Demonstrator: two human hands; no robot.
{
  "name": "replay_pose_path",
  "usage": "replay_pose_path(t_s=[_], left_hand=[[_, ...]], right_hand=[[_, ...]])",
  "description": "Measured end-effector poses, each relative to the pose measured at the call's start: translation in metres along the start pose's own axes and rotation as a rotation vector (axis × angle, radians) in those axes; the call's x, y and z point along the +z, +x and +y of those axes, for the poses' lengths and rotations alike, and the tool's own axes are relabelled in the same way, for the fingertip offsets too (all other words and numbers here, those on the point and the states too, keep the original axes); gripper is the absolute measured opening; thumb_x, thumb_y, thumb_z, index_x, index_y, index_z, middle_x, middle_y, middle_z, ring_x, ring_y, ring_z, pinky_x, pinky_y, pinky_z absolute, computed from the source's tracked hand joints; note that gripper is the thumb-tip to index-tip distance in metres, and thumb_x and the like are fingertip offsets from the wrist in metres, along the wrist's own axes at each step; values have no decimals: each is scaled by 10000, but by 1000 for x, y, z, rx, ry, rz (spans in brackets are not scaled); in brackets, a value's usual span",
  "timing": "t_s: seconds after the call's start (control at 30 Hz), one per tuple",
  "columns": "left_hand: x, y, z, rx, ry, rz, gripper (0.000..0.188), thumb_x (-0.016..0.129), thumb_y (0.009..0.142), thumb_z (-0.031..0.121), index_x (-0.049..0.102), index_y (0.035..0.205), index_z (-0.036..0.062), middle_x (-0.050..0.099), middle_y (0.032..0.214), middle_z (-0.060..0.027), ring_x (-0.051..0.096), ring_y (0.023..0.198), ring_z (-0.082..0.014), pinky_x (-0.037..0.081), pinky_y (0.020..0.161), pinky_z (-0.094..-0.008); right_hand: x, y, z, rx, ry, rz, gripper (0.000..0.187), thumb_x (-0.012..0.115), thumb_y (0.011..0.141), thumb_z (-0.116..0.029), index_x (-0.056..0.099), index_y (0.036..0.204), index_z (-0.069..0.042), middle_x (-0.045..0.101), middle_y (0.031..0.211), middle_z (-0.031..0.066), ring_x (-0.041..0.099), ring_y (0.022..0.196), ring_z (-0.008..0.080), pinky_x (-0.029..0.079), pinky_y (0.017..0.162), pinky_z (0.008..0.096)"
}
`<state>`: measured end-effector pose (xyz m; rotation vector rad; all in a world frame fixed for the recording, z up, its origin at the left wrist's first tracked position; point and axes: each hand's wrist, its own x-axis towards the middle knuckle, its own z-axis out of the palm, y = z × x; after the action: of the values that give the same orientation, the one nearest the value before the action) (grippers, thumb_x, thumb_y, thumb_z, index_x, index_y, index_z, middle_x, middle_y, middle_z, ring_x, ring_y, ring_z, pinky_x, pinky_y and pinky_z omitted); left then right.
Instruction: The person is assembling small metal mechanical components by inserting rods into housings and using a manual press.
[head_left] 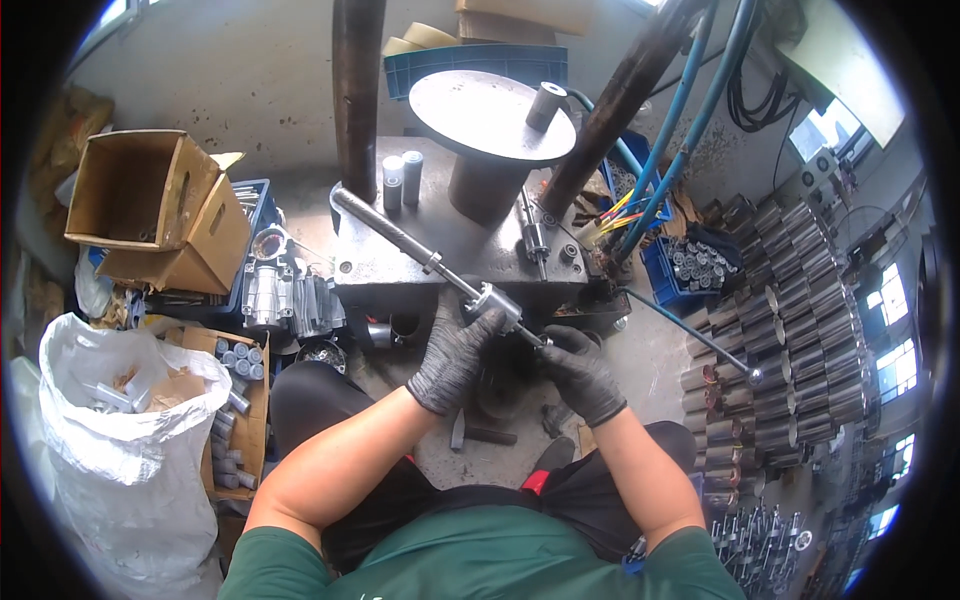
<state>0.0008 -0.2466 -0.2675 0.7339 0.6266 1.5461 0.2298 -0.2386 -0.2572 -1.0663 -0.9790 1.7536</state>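
Metal shaft (412, 246), held aslant above the front edge of the steel bed (380, 263): its thick, ridged end reaches toward the bed's left edge, and its thin end points to the right, on the wearer's side of the front edge. From my remote post I read the grips thus: the left hand (455, 345) is closed around the cylindrical sleeve (497, 303) on the shaft; the right hand (580, 372) grasps the thin end, its inner fingertips hidden from me. The step in hand, as I judge it, is handling the parts at the thin end — one hand steadying the sleeve, the other at the tip. The next move, in my view, calls for keeping sleeve and shaft in line while the right fingers work. On the bed, two grey cylinders (412, 180) stand toward the left rear corner; a similar shaft assembly (535, 238) lies near the right edge; between them — a pedestal (485, 190) bearing a round plate (460, 110).
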Motion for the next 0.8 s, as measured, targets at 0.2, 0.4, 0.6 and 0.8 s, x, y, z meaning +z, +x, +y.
replay_pose_path(t_s=[0.2,0.4,0.6,0.8], left_hand=[[19,-8,11,-62,-60,-16,568,756,964,116,400,1406,110,599,1224,-128,647,1129,-241,580,976,-385],[40,-13,1,-1,83,-84,589,755,978,177,401,1442,99,601,1249,-121,642,1142,-252,551,1014,-399],[51,-19,21,9,284,-151,812,748,987,374,285,1626,184,604,1320,-120,654,1156,-253,582,960,-404],[82,-24,23,-91,228,-218,925,772,958,431,198,1662,261,584,1346,-130,636,1157,-257,568,982,-423]], right_hand=[[18,-19,4,-9,190,18,381,751,954,-41,632,1312,13,740,1128,136,755,968,223,641,837,343],[1,-23,11,-43,241,40,374,751,969,-64,647,1316,27,744,1097,101,744,954,187,631,854,321],[24,-15,3,-275,58,-128,509,720,1016,-160,548,1454,35,707,1171,56,672,980,116,565,897,286],[8,-19,-6,-462,-244,2,606,610,1080,-331,437,1536,27,573,1453,250,705,1124,281,595,909,368]])
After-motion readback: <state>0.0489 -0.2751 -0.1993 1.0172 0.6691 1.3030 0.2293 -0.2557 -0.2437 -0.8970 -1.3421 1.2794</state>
